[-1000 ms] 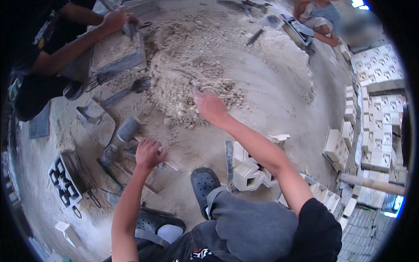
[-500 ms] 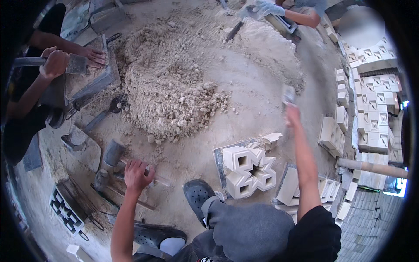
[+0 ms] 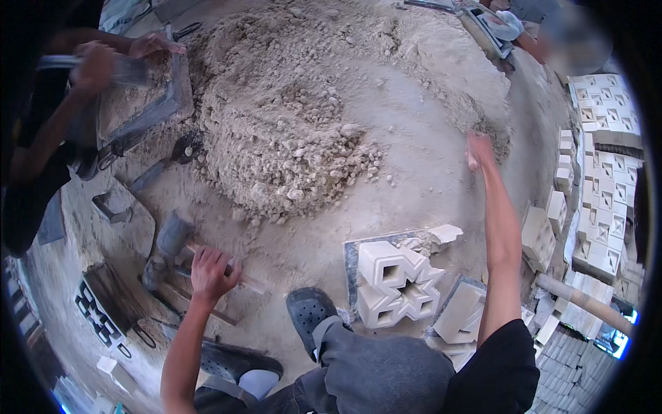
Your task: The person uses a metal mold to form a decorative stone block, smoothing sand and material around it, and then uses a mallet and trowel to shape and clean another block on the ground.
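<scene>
My left hand (image 3: 215,271) is closed round the wooden handle of a mallet (image 3: 174,236) with a grey head, low over the floor. Reaching far forward, my right hand (image 3: 481,150) is closed on a scraper, whose handle end shows beneath the fist. Its blade is hidden at the edge of a pale powder heap (image 3: 460,65). Between my arms, a cream openwork block (image 3: 400,284) with a star-shaped hole sits on a dark board (image 3: 352,276). A broken pale chunk (image 3: 445,233) lies at that board's far edge.
Crumbly damp mix (image 3: 289,165) is heaped ahead. At left a co-worker's blurred hand (image 3: 94,67) swings a tool over a filled mould (image 3: 141,117). Another person's gloved hand (image 3: 507,26) is at far right. Stacked blocks (image 3: 607,207) line the right; a black star-patterned mould (image 3: 100,317) lies left.
My right hand has moved forward and slightly right, taking the scraper to the powder. The left hand still holds the mallet. The left co-worker's tool has risen, and their flat hand has shifted to the mould's far edge.
</scene>
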`<control>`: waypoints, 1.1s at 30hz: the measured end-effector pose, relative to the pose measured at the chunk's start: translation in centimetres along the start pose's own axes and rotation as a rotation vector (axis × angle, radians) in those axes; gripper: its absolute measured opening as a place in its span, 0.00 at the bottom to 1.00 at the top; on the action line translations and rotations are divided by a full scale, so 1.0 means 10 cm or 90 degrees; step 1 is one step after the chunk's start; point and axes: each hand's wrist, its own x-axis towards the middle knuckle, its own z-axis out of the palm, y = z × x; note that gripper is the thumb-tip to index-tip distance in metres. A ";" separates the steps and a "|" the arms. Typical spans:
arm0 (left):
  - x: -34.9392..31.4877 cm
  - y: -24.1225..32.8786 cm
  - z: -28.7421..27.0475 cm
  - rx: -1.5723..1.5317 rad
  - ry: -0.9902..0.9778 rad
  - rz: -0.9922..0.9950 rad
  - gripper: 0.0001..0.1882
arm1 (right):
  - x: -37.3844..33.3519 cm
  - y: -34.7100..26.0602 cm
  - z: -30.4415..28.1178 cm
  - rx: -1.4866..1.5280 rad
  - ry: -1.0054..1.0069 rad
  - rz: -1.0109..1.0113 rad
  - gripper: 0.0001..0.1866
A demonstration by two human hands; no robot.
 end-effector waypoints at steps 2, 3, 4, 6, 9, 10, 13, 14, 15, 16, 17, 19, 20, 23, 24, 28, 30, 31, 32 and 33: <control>-0.03 0.00 -0.05 0.003 -0.009 -0.012 0.09 | -0.20 -0.38 0.15 0.062 -0.014 0.096 0.20; -0.01 0.01 -0.05 0.005 -0.007 -0.017 0.09 | -0.32 -0.59 0.18 0.053 -0.022 0.073 0.20; 0.01 0.00 -0.05 0.005 -0.003 -0.015 0.09 | -0.47 -0.77 0.18 0.044 -0.026 0.050 0.21; 0.00 -0.01 -0.02 -0.009 -0.001 -0.010 0.09 | -0.49 -0.88 0.28 0.037 -0.040 0.036 0.21; 0.06 0.02 0.02 -0.029 -0.003 -0.002 0.09 | -0.35 -0.89 0.36 0.041 -0.052 0.054 0.21; 0.02 0.00 -0.01 -0.022 -0.007 -0.011 0.09 | -0.41 -1.01 0.46 0.042 -0.070 0.049 0.21; -0.01 -0.02 -0.03 -0.018 -0.005 -0.022 0.09 | -0.47 -1.33 0.69 -0.039 -0.031 -0.084 0.20; -0.04 -0.03 -0.03 -0.018 -0.004 -0.026 0.09 | -0.49 -1.43 0.78 -0.080 -0.006 -0.148 0.20; -0.06 -0.04 -0.03 -0.016 -0.003 -0.031 0.10 | -0.46 -1.58 0.88 -0.043 -0.037 -0.132 0.20; -0.06 -0.03 -0.03 -0.015 -0.004 -0.029 0.10 | -0.36 -1.76 0.94 -0.008 -0.064 -0.113 0.20; -0.06 -0.04 -0.02 -0.011 -0.008 -0.030 0.10 | -0.24 -1.93 1.04 0.027 -0.096 -0.094 0.20; -0.13 -0.04 -0.06 -0.003 -0.010 -0.032 0.10 | 0.02 -2.24 1.28 0.049 -0.133 -0.082 0.22; -0.06 -0.03 -0.02 -0.013 0.006 -0.012 0.10 | 0.28 -2.20 1.23 -0.031 -0.070 -0.146 0.22; -0.04 -0.04 0.01 -0.023 0.017 -0.008 0.11 | 0.54 -2.19 1.34 -0.152 -0.011 -0.282 0.25; -0.16 -0.07 -0.06 -0.003 0.003 -0.034 0.11 | 0.24 -2.41 1.62 -0.104 -0.086 -0.290 0.26; -0.04 -0.01 0.03 -0.008 0.016 -0.008 0.10 | 0.04 -2.35 1.55 -0.208 -0.108 -0.444 0.27; -0.14 -0.05 -0.02 0.004 0.021 -0.022 0.10 | -0.67 -2.75 1.83 -0.186 -0.247 -0.438 0.26; -0.16 -0.05 -0.03 0.007 0.027 -0.025 0.10 | -1.02 -2.90 1.86 -0.161 -0.304 -0.438 0.25; -0.17 -0.05 -0.04 0.009 0.033 -0.026 0.10 | -1.34 -3.07 1.84 -0.200 -0.282 -0.459 0.24; -0.16 -0.05 -0.04 0.008 0.040 -0.024 0.10 | -1.57 -3.16 1.78 -0.242 -0.256 -0.477 0.24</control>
